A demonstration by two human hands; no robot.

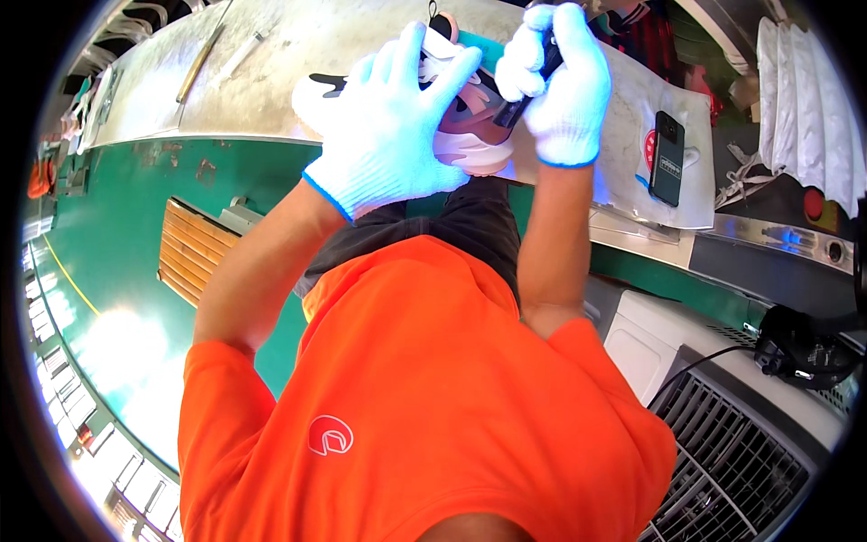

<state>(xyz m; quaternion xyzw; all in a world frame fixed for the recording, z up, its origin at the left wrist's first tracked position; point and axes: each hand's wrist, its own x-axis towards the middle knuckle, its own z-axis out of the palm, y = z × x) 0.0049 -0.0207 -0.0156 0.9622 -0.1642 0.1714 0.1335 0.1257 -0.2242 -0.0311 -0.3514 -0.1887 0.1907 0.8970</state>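
Observation:
A multicoloured sneaker [474,128] with a pale pink and white sole lies on its side at the near edge of the workbench. My left hand [384,126], in a white knit glove with a blue cuff, holds the shoe down with thumb and fingers spread across it, hiding much of the upper. At the shoe's right end, my gloved right hand [567,90] grips a slim black tool [513,112], its lower tip at the sneaker's side. The tool's exact kind cannot be made out, as the fingers cover its upper part.
The pale workbench [271,90] carries a thin wooden-handled tool [200,63] and a whitish stick [239,56] at left. A black phone [668,158] lies at right. A slatted wooden seat [194,248] stands below left; a grilled machine [722,461] stands low right.

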